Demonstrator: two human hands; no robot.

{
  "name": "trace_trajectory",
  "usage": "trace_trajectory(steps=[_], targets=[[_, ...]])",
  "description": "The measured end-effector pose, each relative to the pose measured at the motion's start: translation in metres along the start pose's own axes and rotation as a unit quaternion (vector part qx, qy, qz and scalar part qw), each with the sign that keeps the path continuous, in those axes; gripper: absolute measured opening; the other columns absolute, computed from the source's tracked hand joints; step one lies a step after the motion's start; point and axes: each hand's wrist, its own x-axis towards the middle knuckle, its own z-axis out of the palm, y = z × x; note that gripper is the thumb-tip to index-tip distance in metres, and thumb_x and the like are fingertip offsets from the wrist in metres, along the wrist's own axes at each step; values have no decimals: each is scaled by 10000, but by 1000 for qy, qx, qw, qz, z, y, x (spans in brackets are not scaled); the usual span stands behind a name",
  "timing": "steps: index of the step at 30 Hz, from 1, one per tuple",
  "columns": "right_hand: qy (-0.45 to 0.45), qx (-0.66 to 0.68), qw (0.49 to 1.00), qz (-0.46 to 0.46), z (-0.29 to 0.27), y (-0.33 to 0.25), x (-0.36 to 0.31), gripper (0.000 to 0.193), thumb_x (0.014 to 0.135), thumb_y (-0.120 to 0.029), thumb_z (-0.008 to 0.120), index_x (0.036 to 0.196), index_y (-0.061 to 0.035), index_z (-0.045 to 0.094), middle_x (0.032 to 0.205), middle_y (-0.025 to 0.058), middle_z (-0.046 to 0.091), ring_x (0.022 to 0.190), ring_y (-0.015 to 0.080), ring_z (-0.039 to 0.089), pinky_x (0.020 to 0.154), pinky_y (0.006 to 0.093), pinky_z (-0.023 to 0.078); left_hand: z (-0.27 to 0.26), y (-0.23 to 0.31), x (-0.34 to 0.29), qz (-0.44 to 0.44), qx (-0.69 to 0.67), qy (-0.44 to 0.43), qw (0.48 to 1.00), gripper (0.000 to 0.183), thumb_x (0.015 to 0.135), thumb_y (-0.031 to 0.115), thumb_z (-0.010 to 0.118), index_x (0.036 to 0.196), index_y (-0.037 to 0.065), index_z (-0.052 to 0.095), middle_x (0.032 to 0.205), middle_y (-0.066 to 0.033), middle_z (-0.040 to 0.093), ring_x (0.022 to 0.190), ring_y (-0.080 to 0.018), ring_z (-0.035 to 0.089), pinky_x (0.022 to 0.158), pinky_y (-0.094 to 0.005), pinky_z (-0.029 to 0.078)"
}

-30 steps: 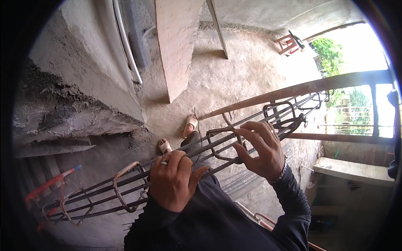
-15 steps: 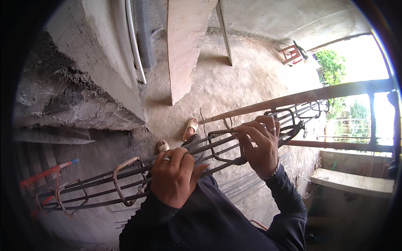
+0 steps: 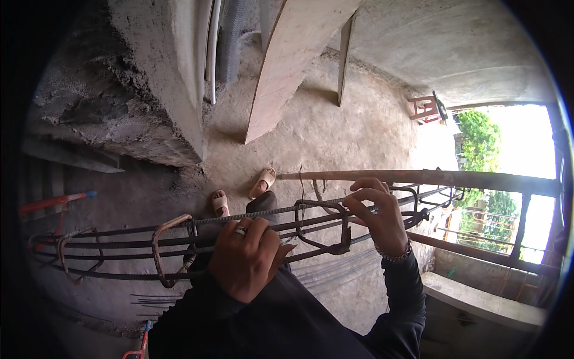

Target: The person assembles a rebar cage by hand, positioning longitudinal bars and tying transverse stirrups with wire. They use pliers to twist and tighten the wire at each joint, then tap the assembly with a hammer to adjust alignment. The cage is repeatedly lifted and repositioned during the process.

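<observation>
A long rebar cage [image 3: 269,212] of dark ribbed bars and bent stirrups stretches across in front of me, close to level. My left hand [image 3: 245,257] is wrapped over its bars left of the middle, with a ring on one finger. Farther along, my right hand [image 3: 382,218] has its fingers curled about the upper bar, just right of a dark stirrup [image 3: 345,230]. A brown, rusty stirrup [image 3: 158,254] stands left of my left hand. Part of the bars is hidden behind my hands.
Beyond the cage runs a rusty steel rail [image 3: 418,176]. A pinkish board [image 3: 287,66] leans at the back, near a white pipe [image 3: 214,60] and a rough concrete block [image 3: 119,113]. Red metal supports [image 3: 57,203] stand left. Thin rods [image 3: 335,269] lie on the floor; a red stool [image 3: 426,109] stands far right.
The cage has swung from a slant to nearly level, its right end lower in the picture. My right hand has shifted slightly lower with it; my left hand keeps its hold.
</observation>
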Motion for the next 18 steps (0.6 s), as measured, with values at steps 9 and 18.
trace_trajectory(steps=[9, 18], targets=[[-361, -48, 931, 29, -26, 6, 84, 380, 880, -387, 787, 1020, -33, 798, 951, 95, 761, 877, 178, 679, 821, 344, 516, 2, 0, 1, -8, -11, 5, 1000, 367, 841, 313, 805, 793, 38, 568, 941, -133, 628, 865, -291, 650, 775, -445, 484], [-377, -102, 921, -10, -26, -3, 99, 429, 806, -374, 867, 985, -10, 726, 827, 40, 704, 771, 114, 643, 708, 277, 507, 0, -2, 4, -3, -14, 14, 1000, 373, 778, 299, 842, 872, 69, 564, 941, -97, 620, 877, -258, 647, 763, -402, 483]])
